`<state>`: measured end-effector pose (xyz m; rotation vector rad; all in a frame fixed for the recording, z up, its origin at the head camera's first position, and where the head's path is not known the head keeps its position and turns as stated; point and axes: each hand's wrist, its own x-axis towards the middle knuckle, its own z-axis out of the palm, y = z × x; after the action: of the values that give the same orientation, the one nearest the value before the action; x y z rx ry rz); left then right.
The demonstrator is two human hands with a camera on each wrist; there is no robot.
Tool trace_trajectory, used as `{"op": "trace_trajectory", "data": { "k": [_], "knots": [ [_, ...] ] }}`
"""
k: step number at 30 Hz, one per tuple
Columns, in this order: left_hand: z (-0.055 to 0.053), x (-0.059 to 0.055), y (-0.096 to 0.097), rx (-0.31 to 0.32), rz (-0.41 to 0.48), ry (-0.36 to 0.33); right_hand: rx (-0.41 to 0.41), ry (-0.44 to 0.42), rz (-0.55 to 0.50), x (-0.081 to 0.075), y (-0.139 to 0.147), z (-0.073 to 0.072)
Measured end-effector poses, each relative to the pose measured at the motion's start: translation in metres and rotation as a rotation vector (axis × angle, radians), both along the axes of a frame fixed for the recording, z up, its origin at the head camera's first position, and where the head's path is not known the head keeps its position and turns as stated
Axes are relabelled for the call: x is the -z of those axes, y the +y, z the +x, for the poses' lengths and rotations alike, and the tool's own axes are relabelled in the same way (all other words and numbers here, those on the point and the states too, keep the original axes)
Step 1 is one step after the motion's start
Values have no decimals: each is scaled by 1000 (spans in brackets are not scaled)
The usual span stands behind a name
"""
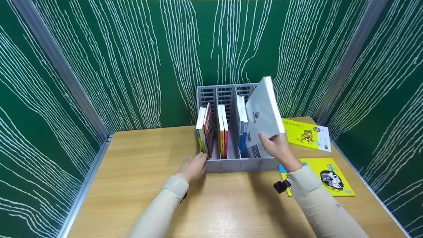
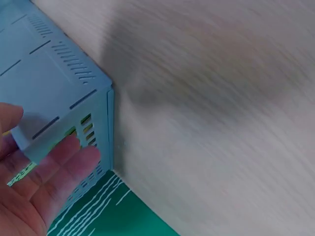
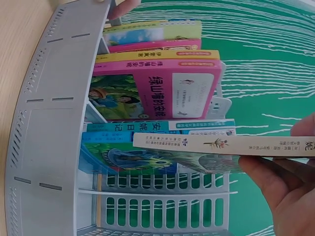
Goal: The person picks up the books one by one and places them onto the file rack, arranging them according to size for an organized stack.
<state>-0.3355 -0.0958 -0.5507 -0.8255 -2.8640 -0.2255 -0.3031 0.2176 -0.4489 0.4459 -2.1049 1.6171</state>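
Note:
My right hand (image 1: 277, 147) pinches a white-covered book (image 1: 264, 114) by its lower near edge, thumb on one cover. The book is tilted above the right part of a grey divided book rack (image 1: 243, 165). In the right wrist view its cream spine (image 3: 197, 144) faces the camera, beside the blue books (image 3: 133, 147). My left hand (image 1: 193, 167) holds the rack's front left corner. In the left wrist view the left thumb is at the front panel (image 2: 44, 83) and the fingers lie along the slotted side.
Upright books stand in the rack: a left group with a dark red book (image 1: 208, 129), a yellow and pink pair (image 1: 223, 132), and blue ones (image 1: 243, 129). Two yellow books (image 1: 299, 132), (image 1: 330, 177) lie flat on the wooden table (image 1: 145, 165) at right. Green walls (image 1: 132, 49) enclose it.

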Motion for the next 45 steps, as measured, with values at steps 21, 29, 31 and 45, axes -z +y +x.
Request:
{"op": "trace_trajectory", "data": {
  "k": [21,29,31,45],
  "knots": [
    [-6,15,10,25,-54,30,57,-265,261,16,-5,-55],
    [-8,15,15,29,-61,15,3,-447,288,24,-3,-72],
    [-7,15,17,24,-61,0,-16,-466,291,28,-3,-75],
    [-9,13,14,0,-80,-23,-65,-575,276,36,-8,-93]
  ]
}}
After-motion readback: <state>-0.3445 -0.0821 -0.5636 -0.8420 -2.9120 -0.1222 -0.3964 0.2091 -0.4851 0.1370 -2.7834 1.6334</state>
